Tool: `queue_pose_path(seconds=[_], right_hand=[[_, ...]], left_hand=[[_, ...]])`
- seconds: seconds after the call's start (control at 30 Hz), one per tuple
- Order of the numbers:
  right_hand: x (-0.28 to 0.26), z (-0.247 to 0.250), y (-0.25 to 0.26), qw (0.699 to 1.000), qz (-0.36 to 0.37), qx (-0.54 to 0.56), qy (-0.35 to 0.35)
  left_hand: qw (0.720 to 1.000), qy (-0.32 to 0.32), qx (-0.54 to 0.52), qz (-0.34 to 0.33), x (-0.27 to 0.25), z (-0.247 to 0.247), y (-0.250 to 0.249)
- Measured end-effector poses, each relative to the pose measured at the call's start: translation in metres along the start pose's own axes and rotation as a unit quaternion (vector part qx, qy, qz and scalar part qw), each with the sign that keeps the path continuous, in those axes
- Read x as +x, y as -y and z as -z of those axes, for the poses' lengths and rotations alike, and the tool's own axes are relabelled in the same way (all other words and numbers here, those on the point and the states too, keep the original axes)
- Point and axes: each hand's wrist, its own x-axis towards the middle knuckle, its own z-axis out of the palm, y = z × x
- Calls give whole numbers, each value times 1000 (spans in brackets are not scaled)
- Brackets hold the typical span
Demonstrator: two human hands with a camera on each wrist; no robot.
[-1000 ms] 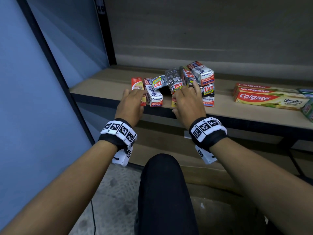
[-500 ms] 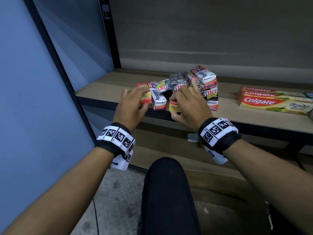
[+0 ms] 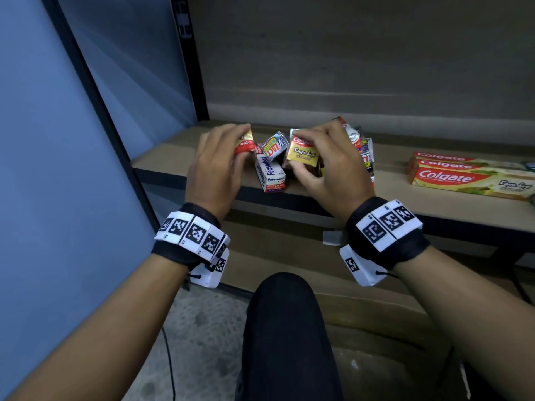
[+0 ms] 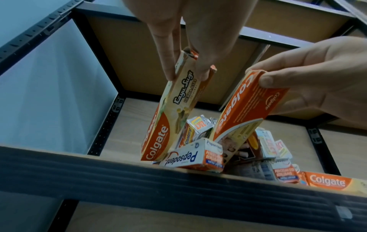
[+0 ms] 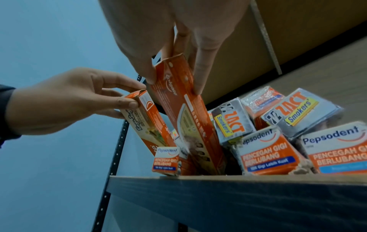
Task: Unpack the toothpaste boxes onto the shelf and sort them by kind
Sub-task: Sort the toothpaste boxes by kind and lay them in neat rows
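Note:
A pile of small toothpaste boxes sits on the wooden shelf (image 3: pixel 318 195) near its front edge. It holds a Pepsodent box (image 3: pixel 270 175), a Zact box (image 3: pixel 276 146) and more Pepsodent and Zact boxes (image 5: pixel 288 109). My left hand (image 3: pixel 241 147) pinches the top end of a long Colgate Kayu Sugi box (image 4: pixel 174 109). My right hand (image 3: pixel 305 160) grips the top of a second Colgate box (image 5: pixel 188 117). Both boxes stand steeply tilted, and their lower ends are still among the pile. In the wrist views, the left hand (image 4: pixel 187 75) and the right hand (image 5: pixel 173 83) each hold their box by its narrow sides.
Two or three long Colgate boxes (image 3: pixel 469 175) lie stacked flat on the shelf at the right. A black metal upright (image 3: pixel 191 53) and a blue side panel (image 3: pixel 72 140) close the shelf on the left. My knee (image 3: pixel 286 328) is below the shelf edge.
Both hands were resting on the pile. Each has now taken hold of a Colgate box and raised its upper end, so the boxes stand up out of the pile.

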Motion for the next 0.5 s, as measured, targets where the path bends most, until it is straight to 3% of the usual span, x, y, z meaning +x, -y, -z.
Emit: queue_pose_path(seconds=[0.27,0.5], right_hand=[[1,30,3,996,-61,39,-58],[2,60,-1,983,-126,88,-104]], left_hand=[[997,-71,-18,-12,15,26,-27],[987,-114,-103,-39,29,35,-57]])
